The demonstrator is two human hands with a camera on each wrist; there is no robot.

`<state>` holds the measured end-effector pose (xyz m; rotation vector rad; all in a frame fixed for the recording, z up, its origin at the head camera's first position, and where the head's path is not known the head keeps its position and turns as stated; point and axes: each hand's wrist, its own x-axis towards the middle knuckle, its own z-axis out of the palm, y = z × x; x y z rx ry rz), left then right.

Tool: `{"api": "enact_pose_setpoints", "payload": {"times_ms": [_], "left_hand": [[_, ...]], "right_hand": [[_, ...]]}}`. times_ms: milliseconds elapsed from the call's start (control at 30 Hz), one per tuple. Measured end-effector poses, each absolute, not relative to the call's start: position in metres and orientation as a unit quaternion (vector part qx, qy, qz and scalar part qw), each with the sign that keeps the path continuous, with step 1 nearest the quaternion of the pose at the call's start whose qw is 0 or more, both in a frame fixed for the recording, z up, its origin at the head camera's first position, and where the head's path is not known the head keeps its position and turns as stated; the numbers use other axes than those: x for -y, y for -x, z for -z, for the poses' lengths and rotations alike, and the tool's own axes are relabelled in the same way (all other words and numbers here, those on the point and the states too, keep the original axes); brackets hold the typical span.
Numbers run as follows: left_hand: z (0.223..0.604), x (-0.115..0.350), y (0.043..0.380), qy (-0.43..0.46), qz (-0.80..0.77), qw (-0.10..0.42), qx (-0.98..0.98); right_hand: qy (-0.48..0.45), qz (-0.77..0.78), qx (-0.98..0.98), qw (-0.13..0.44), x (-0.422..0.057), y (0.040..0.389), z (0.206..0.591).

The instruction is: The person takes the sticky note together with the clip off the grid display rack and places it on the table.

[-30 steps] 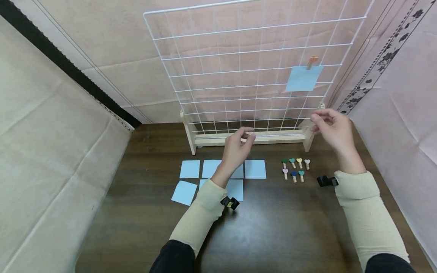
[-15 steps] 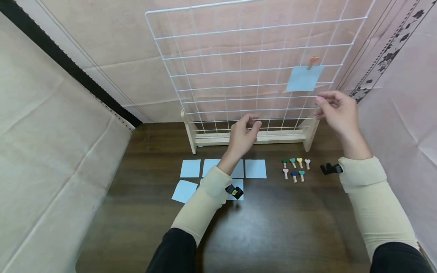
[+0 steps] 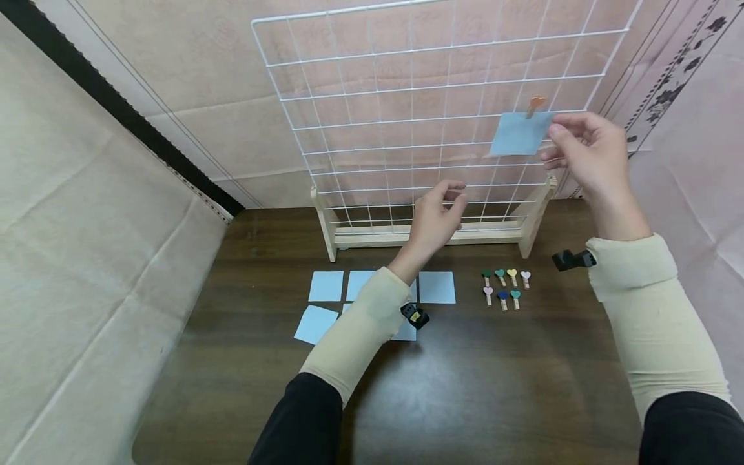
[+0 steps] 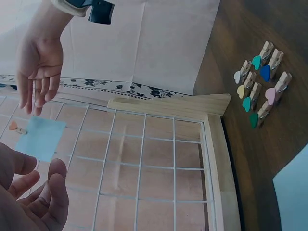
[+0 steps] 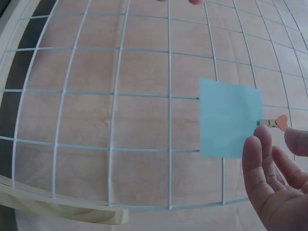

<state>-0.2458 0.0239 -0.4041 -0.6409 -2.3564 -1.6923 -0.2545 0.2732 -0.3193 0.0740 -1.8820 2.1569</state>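
Note:
A blue paper square (image 3: 517, 135) hangs on the white wire grid (image 3: 410, 50), held at its top by a small wooden clothespin (image 3: 535, 105) with an orange heart. My right hand (image 3: 595, 152) is at the square's right edge, fingers loosely bent, nothing visible gripped between them. In the right wrist view its fingertips overlap the paper's edge, and the thumb is close to the orange heart. My left hand (image 3: 438, 216) hovers before the lower middle of the grid, fingers relaxed and holding nothing. From the left wrist, the hand (image 4: 38, 197) appears below the hanging square.
The grid stands in a wooden base (image 3: 372, 239) at the table's back. Several blue paper squares (image 3: 437, 287) lie in rows on the table (image 3: 494, 381), partly hidden by my left forearm. Right of them lie several heart clothespins (image 3: 502, 299). Pale cloth walls (image 3: 87, 271) enclose the sides.
My right hand has risen from beside the grid's base to the hanging square's edge. The left hand has moved up and to the right. Papers and clothespins stay put.

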Motion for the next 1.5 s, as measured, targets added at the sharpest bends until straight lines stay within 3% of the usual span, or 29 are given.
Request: {"api": "enact_pose_setpoints", "payload": {"times_ms": [567, 800, 1033, 1500], "left_hand": [[0.375, -0.054, 0.273, 0.186, 0.613, 0.014, 0.767], [0.363, -0.068, 0.286, 0.228, 0.586, 0.016, 0.777], [0.358, -0.074, 0.293, 0.213, 0.617, -0.009, 0.757], [0.348, -0.089, 0.293, 0.174, 0.628, 0.021, 0.758]], "right_hand": [[-0.033, -0.664, 0.731, 0.155, -0.265, 0.268, 0.29], [-0.039, -0.645, 0.749, 0.144, -0.26, 0.278, 0.285], [-0.036, -0.544, 0.821, 0.173, -0.255, 0.283, 0.285], [-0.048, -0.503, 0.842, 0.191, -0.255, 0.28, 0.287]]}}
